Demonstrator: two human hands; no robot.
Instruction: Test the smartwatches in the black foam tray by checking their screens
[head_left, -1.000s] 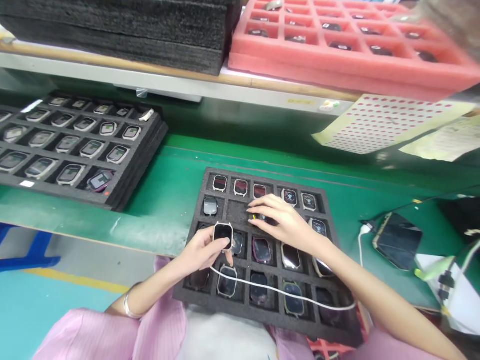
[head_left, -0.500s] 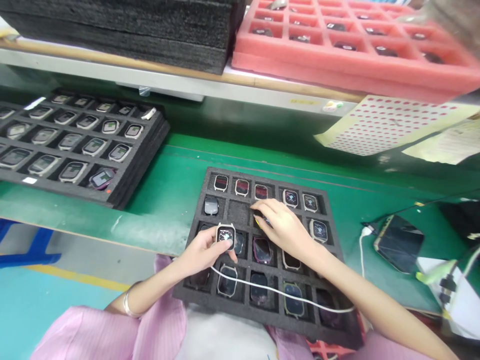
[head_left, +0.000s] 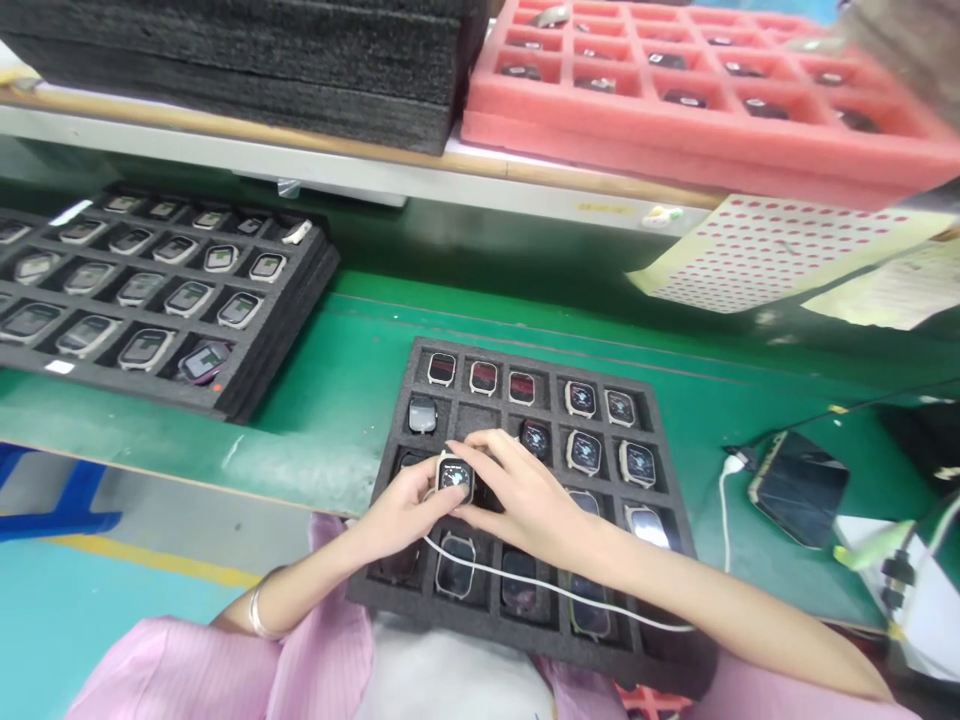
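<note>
Left hand [head_left: 409, 508] in a pinch on a lit watch [head_left: 454, 474], right hand [head_left: 525, 494] at its edge (grip impossible to tell).

No text legible. Smartwatch [head_left: 454, 478] at center: tiny screen lettering, too small. Yellow label [head_left: 604, 208] on shelf edge [head_left: 517, 190], upper right: faint characters, unreadable. Hanging paper sheet [head_left: 765, 255], right: rows of red dots. Black foam tray [head_left: 150, 385], left: white label [head_left: 59, 367], red dot sticker [head_left: 217, 387] on front rim.

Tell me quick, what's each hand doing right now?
Left hand: closed, holding a watch with a lit screen.
Right hand: partly curled, fingers at the watch's edge; can't tell whether it grips.
</note>
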